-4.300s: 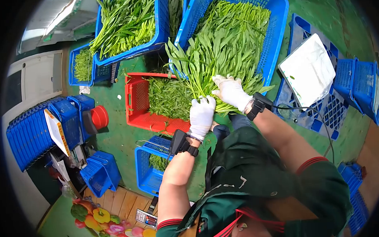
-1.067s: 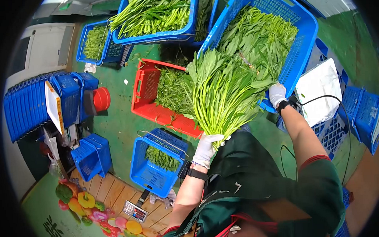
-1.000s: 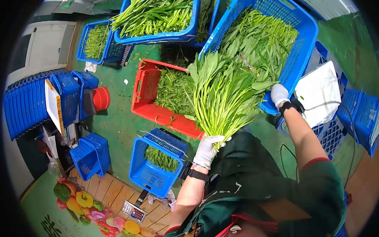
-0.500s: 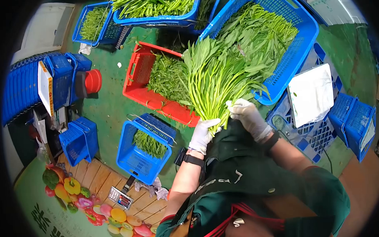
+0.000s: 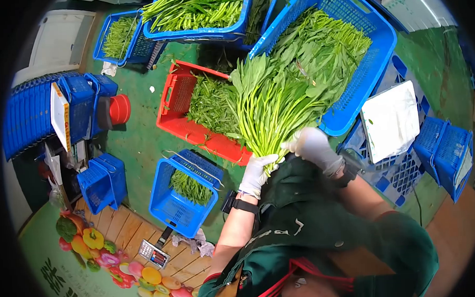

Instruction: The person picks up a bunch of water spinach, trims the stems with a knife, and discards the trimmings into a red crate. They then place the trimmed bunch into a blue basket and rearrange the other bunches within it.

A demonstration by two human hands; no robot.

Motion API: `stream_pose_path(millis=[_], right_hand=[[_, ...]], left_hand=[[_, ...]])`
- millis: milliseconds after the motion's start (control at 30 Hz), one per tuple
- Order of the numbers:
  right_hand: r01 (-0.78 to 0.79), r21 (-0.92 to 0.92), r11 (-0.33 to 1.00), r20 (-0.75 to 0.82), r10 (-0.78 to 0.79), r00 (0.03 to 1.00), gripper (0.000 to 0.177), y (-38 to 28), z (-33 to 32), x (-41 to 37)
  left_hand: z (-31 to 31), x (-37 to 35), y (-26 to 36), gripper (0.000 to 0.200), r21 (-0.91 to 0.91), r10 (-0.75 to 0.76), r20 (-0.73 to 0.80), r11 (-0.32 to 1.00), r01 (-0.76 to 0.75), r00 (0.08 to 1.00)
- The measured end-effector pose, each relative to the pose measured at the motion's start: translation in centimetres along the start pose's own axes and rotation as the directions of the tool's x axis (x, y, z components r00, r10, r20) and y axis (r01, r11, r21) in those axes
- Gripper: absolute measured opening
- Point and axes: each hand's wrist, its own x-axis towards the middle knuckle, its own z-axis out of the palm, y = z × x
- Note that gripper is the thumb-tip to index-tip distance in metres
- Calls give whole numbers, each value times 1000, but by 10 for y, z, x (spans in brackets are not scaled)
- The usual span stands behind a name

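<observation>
Both hands wear white gloves. My left hand (image 5: pixel 256 174) is wrapped round the lower stems of a large bunch of leafy greens (image 5: pixel 270 110). My right hand (image 5: pixel 315 149) is closed beside the stems on the right, its fingertips at the bunch's edge; what they pinch is too small to make out. The leaves fan upward, over the near side of a big blue crate (image 5: pixel 383 38) full of similar greens and beside a red crate (image 5: pixel 187 130) holding loose leaves.
A blue basket (image 5: pixel 180 219) with some greens stands below the red crate, near a scale (image 5: pixel 154 254). More blue crates (image 5: pixel 197 33) of greens are at the top. A white board (image 5: pixel 391 121) lies at right; stacked blue crates (image 5: pixel 30 116) stand at left.
My right hand has shifted slightly right and down, turning its back more to the camera. The camera view has moved a little. My left hand still holds the bunch.
</observation>
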Motion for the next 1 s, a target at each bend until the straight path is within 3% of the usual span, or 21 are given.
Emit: stream_pose_path(millis=[33, 67, 133, 200, 267, 400, 533, 600, 667, 700, 733, 767, 800, 867, 933, 967, 1000], right_hand=[[194, -196, 961, -181, -230, 956, 28, -3, -13, 5], [328, -411, 851, -302, -466, 832, 28, -3, -25, 15], [36, 27, 999, -411, -22, 911, 23, -17, -53, 52], [319, -104, 942, -581, -318, 749, 18, 12, -38, 111], [330, -260, 907, -367, -409, 836, 21, 22, -41, 137], [332, -481, 811, -145, -447, 883, 23, 19, -51, 152], [392, -618, 682, -34, -521, 853, 20, 19, -53, 158], [357, -753, 553, -4, -547, 837, 16, 17, -50, 160], [294, -779, 554, -30, -502, 864, 13, 13, -48, 159], [183, -508, 842, -288, -366, 885, 12, 14, -42, 162], [83, -138, 987, -470, -139, 871, 12, 19, -33, 165], [110, 28, 993, -629, -68, 775, 19, 31, -29, 174], [86, 448, 890, -552, 200, 809, 15, 29, -37, 171], [277, 312, 909, -740, 49, 671, 10, -13, -49, 143], [701, 440, 562, -792, -126, 598, 10, -71, -27, 118], [704, 160, 692, -750, -378, 542, 25, -95, -24, 91], [687, -150, 711, -619, -610, 495, 43, -114, -23, 73]], left_hand=[[0, 1, 0, 45, -26, -2, -15, 1000, 2, 1000], [-3, -1, -4, 45, -29, -11, -18, 1000, 10, 1000], [-9, 6, -4, 45, 18, -21, -28, 1000, 22, 999], [-9, 5, -2, 47, 27, -13, -11, 1000, 13, 1000], [-12, 6, -2, 47, 88, 15, -18, 996, -13, 1000], [-12, 6, 2, 47, 81, -7, -9, 997, 7, 1000], [-13, 8, 4, 47, 57, 15, -8, 998, -15, 1000], [-13, 8, 4, 47, 56, -1, -17, 998, 2, 1000], [-14, 10, 5, 48, 60, -11, -17, 998, 12, 1000], [-17, 12, 5, 48, 66, -19, -15, 998, 20, 1000], [-21, 16, 4, 48, 66, -19, -12, 998, 20, 1000], [-24, 19, 3, 48, 70, -30, -9, 997, 31, 1000], [-26, 22, 2, 49, 76, -40, -4, 996, 40, 999], [-15, 17, 8, 50, 50, -10, -23, 999, 12, 1000], [-28, 23, 2, 50, 27, -63, -3, 998, 63, 998], [-38, 28, -10, 52, -30, -43, -16, 999, 43, 999], [-44, 36, -17, 55, -84, -11, -28, 996, 8, 1000]])
